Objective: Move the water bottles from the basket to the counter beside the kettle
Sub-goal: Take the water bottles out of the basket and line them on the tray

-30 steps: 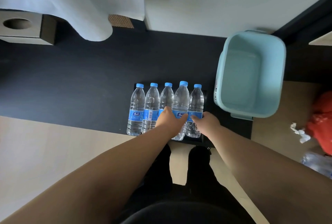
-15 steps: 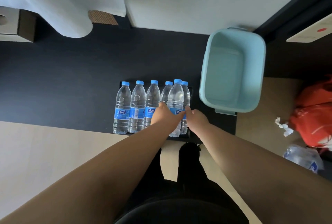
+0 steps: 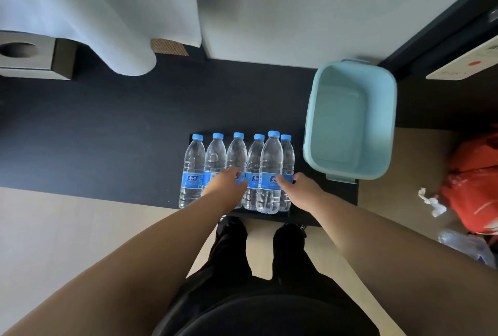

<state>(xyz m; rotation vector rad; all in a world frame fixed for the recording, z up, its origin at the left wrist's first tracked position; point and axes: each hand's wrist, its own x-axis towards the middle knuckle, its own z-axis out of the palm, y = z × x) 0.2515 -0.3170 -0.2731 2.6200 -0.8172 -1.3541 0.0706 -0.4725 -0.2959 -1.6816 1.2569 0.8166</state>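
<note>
Six water bottles [image 3: 237,168], blue caps and labels, stand upright in a row on the dark desk [image 3: 107,131], just left of the empty light-blue basket [image 3: 350,120]. The left hand [image 3: 226,184] rests loosely open against the middle bottles. The right hand [image 3: 299,187] is partly open, fingers touching the front bottle [image 3: 270,163].
</note>
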